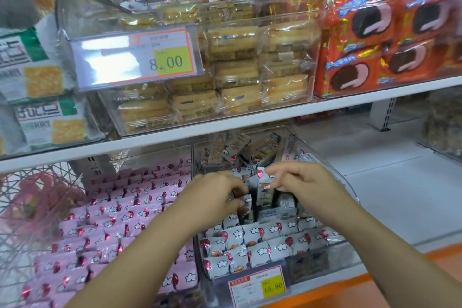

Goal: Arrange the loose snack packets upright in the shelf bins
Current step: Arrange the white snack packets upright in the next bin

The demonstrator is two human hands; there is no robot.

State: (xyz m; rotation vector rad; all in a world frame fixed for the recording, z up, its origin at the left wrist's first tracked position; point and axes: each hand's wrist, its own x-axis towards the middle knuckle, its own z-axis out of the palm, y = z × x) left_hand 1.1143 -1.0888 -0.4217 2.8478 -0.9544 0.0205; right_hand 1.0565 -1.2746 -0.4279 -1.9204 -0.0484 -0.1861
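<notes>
On the lower shelf (390, 182), a yellow tag (258, 286) on the front of a clear bin (325, 265) reads 16.80; a bigger tag (140, 57) above reads 8.00. Other print is too blurred to read. Grey packets (262, 240) with clouds and red balloons stand upright in rows at the bin's front, while loose packets (237, 147) lie jumbled at its back. The right hand (297, 180) pinches the top of one packet (262, 180) between thumb and forefinger, over the bin's middle. The left hand (215, 190) curls its fingers down onto the packets just beside; whether they grip one I cannot tell. Pink packets (130, 207) fill the next bin leftward. To the right the lower shelf lies bare and white, with an orange edge (362, 282). Cakes (237, 70) and orange packs (390, 32) sit in bins above.
</notes>
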